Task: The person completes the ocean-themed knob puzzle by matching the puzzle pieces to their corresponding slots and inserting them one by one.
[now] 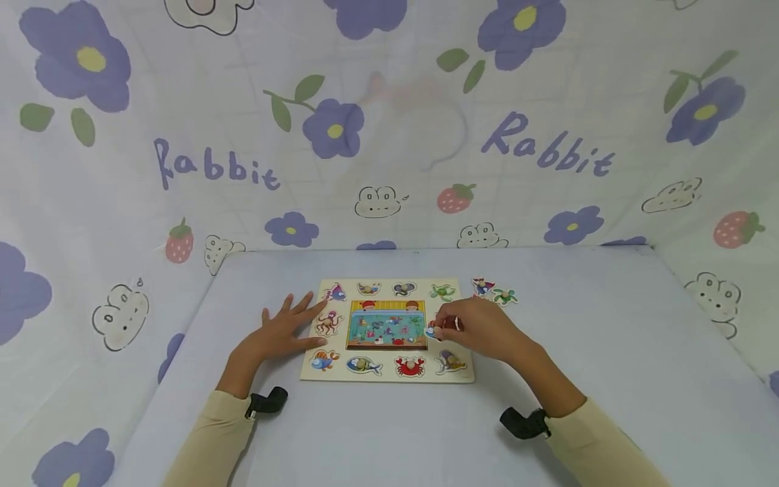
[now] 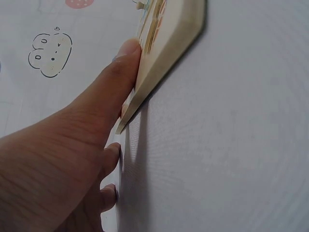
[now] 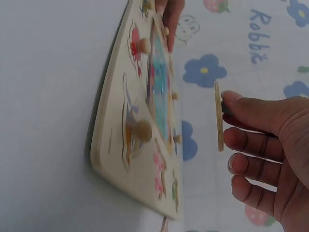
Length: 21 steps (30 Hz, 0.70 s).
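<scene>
A wooden sea-animal puzzle board [image 1: 389, 368] lies flat on the table, with a fish-tank picture in its middle. My left hand [image 1: 282, 335] rests on its left edge, fingers spread, thumb on the board's surface. Above the board's right side, my right hand [image 1: 483, 328] pinches a small fish puzzle piece [image 1: 431, 331] between thumb and fingers. That piece [image 3: 218, 116] appears edge-on in the right wrist view, apart from the board. A knobbed crab piece [image 1: 410, 366] sits along the board's lower row. The right hand hides part of the board's right side.
Beyond the board's upper right corner lie a loose turtle piece [image 1: 505, 296] and a red-and-blue piece [image 1: 483, 286], close together. The white table [image 1: 389, 433] meets a curtain [image 1: 402, 135] printed with flowers and rabbits at its back edge.
</scene>
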Motion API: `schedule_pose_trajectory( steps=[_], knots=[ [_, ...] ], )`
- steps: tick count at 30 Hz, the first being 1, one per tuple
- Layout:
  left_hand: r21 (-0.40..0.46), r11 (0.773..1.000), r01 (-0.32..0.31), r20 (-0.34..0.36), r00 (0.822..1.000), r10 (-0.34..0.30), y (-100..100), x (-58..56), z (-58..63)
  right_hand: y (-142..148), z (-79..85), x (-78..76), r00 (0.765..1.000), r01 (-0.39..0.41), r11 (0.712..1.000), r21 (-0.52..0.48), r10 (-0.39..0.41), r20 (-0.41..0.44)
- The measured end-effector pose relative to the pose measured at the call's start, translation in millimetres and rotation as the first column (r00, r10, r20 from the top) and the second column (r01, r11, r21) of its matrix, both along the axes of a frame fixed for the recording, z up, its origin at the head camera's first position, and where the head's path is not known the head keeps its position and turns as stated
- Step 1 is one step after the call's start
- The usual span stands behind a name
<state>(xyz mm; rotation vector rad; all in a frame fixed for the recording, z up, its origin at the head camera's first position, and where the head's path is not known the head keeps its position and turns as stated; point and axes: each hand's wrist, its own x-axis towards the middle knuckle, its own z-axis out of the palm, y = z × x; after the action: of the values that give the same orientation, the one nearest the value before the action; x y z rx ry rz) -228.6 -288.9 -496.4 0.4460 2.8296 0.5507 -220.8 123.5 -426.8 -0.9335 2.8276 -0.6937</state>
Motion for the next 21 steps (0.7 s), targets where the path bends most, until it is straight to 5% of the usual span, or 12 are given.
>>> schedule_pose_trajectory(
  steps=[21],
  knots=[
    [0.012,1.0,0.002,-0.002,1.0,-0.002,1,1.0,3.3,-99,3.4,4.5,0.972,-0.225,0.966,0.129,0.231,-0.036]
  ],
)
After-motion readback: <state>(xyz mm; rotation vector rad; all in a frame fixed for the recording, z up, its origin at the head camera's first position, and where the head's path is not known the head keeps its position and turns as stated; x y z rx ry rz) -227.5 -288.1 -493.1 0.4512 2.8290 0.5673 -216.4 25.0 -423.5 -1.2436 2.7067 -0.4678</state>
